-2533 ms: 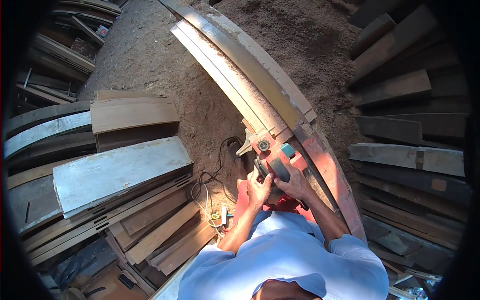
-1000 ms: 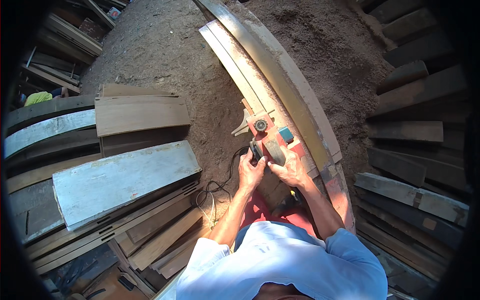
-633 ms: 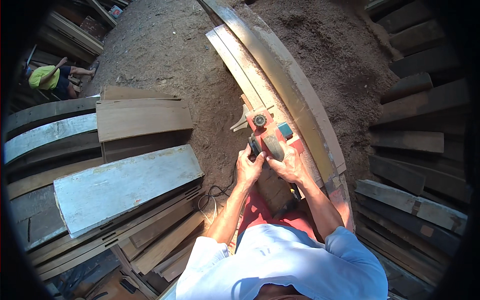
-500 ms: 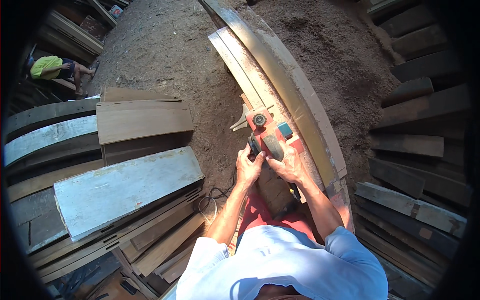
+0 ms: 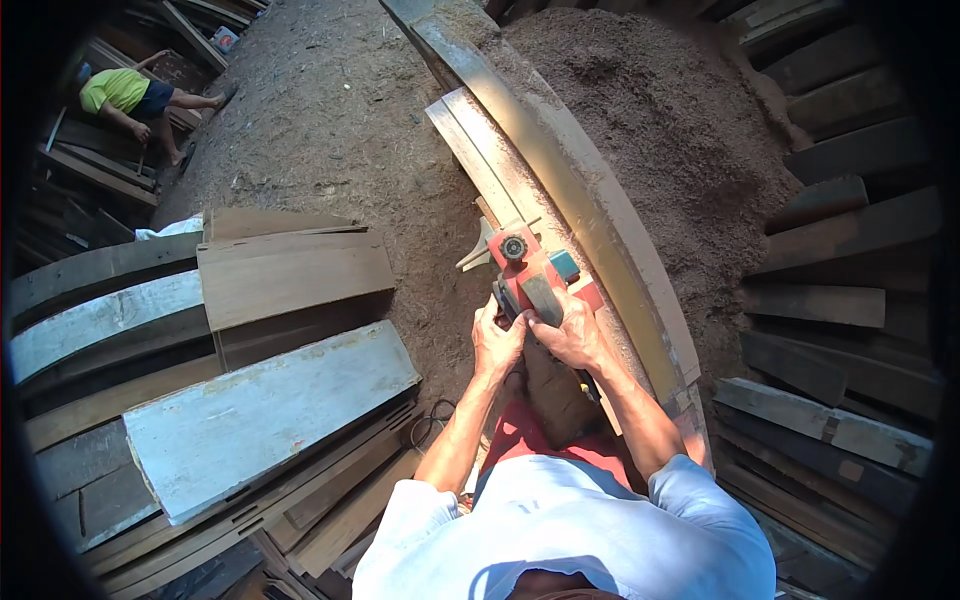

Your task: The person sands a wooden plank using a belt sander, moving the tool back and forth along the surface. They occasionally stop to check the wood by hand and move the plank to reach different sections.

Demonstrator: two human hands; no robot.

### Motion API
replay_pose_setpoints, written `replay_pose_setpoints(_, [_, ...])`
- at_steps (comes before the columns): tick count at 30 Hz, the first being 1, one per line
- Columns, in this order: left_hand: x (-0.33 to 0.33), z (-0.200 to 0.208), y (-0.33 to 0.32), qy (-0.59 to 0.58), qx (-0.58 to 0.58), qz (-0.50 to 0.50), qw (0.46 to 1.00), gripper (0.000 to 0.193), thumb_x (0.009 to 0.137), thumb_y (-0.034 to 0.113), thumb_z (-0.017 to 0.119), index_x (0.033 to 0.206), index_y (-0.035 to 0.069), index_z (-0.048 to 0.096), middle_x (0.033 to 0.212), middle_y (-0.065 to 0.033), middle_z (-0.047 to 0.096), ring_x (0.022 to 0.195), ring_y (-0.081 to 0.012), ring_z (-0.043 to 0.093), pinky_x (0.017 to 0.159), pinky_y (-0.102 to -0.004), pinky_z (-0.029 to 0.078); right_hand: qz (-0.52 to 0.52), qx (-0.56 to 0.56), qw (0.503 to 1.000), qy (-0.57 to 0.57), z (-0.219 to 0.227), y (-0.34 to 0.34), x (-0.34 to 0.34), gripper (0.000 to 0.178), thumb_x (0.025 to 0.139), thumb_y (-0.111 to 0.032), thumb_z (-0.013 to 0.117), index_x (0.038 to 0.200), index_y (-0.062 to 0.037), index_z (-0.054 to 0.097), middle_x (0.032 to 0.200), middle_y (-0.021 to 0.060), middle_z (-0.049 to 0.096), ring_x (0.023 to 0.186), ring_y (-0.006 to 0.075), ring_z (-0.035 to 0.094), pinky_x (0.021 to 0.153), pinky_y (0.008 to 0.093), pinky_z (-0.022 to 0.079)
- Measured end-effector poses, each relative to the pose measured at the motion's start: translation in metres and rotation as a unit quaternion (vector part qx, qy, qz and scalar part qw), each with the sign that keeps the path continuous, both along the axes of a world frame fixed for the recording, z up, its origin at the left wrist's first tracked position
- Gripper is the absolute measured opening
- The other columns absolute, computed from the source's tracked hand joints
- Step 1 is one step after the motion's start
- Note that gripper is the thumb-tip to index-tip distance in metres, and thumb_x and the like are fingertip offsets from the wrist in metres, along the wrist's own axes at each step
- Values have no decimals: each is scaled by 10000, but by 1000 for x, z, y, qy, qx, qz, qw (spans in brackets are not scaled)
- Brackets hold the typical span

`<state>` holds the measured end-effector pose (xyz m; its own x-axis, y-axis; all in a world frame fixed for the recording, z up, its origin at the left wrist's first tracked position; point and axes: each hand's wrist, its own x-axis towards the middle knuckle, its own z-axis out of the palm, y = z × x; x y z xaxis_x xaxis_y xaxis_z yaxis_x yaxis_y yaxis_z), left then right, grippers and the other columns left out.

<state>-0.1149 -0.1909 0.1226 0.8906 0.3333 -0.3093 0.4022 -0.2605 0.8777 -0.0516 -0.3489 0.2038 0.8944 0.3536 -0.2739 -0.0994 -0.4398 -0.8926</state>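
Note:
A red electric hand planer (image 5: 522, 262) with a black round knob rests at the left edge of a long bench, over pale wooden boards (image 5: 480, 150) laid side by side. My left hand (image 5: 497, 342) is closed on the dark part at the planer's near left side. Around the dark rear handle my right hand (image 5: 572, 332) is wrapped, its thumb close to the left one. A pale forked piece (image 5: 478, 246) sticks out from the planer's left side. The planer's underside is hidden.
Beside the boards runs a long bench beam (image 5: 570, 190) dusted with shavings. Shavings heap up (image 5: 650, 130) on its right. Stacked planks (image 5: 270, 415) stand at left, more planks (image 5: 815, 305) at right. A cable (image 5: 432, 420) lies near my left forearm. A person in a yellow shirt (image 5: 120, 92) is at far left.
My hands stay on the planer, which has hardly shifted against the boards. The view has moved slightly, and the left planks appear lower. The person at far left has stretched out an arm and a leg.

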Motion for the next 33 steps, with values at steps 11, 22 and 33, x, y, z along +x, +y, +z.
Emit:
replay_pose_setpoints(11, [49,-38,50,-35,-5,-4,999,499,891,310,846,1317,87,715,1093,-162,746,1006,-289,716,908,-421,562,5,17,1000,-9,-5,37,47,395,867,-189,767,1153,62,662,1002,285,745,971,409,758,857,473,576])
replay_pose_setpoints(22, [102,-8,73,-45,-70,-10,996,315,992,63,722,1296,-17,708,1123,-49,762,989,-114,668,910,-295,546,16,-2,999,-43,-19,64,95,475,839,-248,776,1178,68,668,1030,308,736,1001,434,751,871,489,581])
replay_pose_setpoints(33, [169,-12,123,-59,-52,6,997,332,950,122,764,1259,11,724,1075,-102,790,953,-163,714,895,-348,562,22,25,997,-64,-15,113,161,422,895,-253,778,1170,49,671,1042,251,744,989,361,743,900,455,559])
